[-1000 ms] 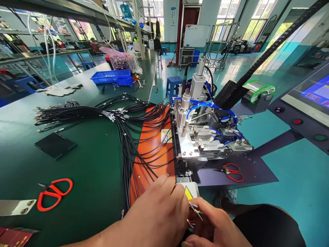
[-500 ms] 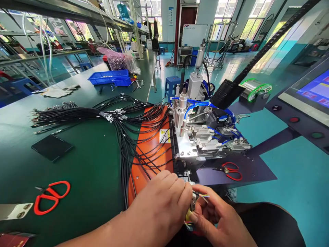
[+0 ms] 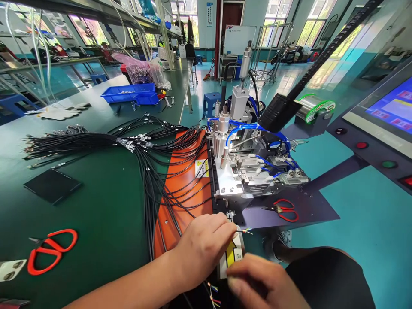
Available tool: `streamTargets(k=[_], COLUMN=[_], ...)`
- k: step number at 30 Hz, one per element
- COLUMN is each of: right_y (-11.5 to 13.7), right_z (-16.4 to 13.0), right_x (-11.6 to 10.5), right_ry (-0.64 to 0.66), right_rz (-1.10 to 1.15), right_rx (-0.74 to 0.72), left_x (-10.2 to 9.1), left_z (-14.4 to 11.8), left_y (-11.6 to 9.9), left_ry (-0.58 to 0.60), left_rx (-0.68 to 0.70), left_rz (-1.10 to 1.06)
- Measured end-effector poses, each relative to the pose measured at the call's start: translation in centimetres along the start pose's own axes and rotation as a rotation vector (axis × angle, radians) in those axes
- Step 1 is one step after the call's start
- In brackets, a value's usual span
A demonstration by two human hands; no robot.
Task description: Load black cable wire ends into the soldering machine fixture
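Bare hands, black legwear

Green benchtop: red-handled scissors, flat black square, bundled black cables, blue tray beyond.

— Which signs around me can be read?
— On the orange panel you have a white label with a yellow triangle; its printed lines are too small to make out.
— And right in front of me?
— Your left hand partly covers a white plate marked in yellow and black. You can see one character there that looks like 运.
— Anything farther off?
— Nothing you could read: the screen, whiteboard and blue-lettered wall notice bear markings, all too small or blurred.
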State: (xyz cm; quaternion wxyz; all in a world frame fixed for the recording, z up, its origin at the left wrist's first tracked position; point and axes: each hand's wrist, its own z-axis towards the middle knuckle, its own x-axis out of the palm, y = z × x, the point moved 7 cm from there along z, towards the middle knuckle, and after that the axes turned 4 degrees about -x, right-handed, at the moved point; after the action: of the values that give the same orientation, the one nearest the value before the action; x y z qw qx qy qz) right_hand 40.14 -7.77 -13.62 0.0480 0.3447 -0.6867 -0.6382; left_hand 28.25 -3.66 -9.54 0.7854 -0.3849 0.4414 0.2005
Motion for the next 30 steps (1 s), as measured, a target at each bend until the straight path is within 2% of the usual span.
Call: streamTargets(k=[4, 6, 8, 11, 16, 21, 27, 30], right_y=[-0.9, -1.1, -1.1, -0.9, -0.3, 0.6, 1.1, 0.4], right_z=[-0.4, -0.4, -0.2, 0.2, 0.3, 0.3, 0.5, 0.9], right_x=[-4.5, -5.4, -5.5, -5.0, -4.7, -4.2, -3.7, -3.6], right_ry=[-0.360, -0.486, -0.550, -0.592, -0.612, -0.630, -0.625, -0.628], right_rz=[0.051, 0.066, 0.074, 0.053, -0.135, -0.230, -0.216, -0.104], right_rx=[0.113, 0.125, 0.099, 0.045, -0.023, -0.133, -0.179, -0.097], left_x=[0.2, 0.3, 0.3, 0.3, 0.5, 0.5, 0.7, 0.8], left_z=[0.2, 0.3, 0.2, 0.1, -0.1, -0.1, -0.1, -0.2], left_y=[0.3, 0.4, 0.5, 0.7, 1.0, 1.1, 1.2, 1.4], left_ry=[-0.002, -0.001, -0.003, 0.005, 0.017, -0.019, -0.009, -0.001], left_rx=[-0.009, -0.014, -0.020, -0.040, -0.083, -0.095, -0.110, -0.116], left_rz=[-0.021, -0.033, -0.037, -0.027, -0.024, -0.043, -0.019, -0.026])
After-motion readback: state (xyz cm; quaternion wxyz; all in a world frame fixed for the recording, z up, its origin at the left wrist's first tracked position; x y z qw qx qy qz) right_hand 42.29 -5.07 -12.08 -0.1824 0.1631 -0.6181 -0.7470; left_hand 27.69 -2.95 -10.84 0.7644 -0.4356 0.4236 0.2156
